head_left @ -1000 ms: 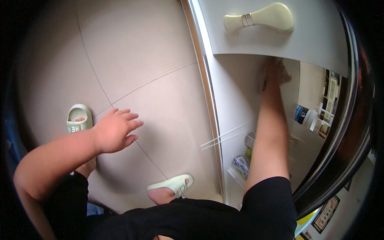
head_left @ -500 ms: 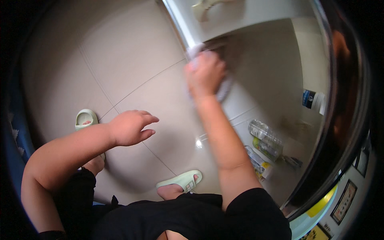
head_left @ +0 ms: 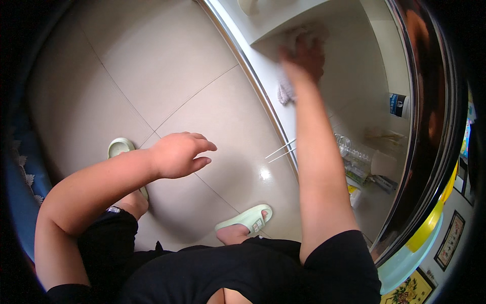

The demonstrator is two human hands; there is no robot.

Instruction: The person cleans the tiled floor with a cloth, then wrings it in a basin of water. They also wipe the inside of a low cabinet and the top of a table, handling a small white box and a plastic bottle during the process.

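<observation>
My right hand (head_left: 305, 58) reaches into the far end of a low white cabinet shelf, smeared by motion. Under and beside it is a pale pinkish cloth (head_left: 286, 93), pressed against the shelf surface (head_left: 349, 76); part of the cloth is hidden by the hand. Over the tiled floor hangs my left hand (head_left: 185, 154), thumb and fingers apart, holding nothing and touching nothing.
On the shelf's near part lie a clear plastic bottle (head_left: 356, 152) and other small items. Two thin white sticks (head_left: 279, 152) jut over the shelf's edge. A dark glossy panel (head_left: 430, 126) curves along the right. Pale green slippers (head_left: 248, 219) are on my feet.
My right hand and the cloth have moved from the shelf's front edge to the right, deeper onto the shelf. My left hand stays in about the same pose.
</observation>
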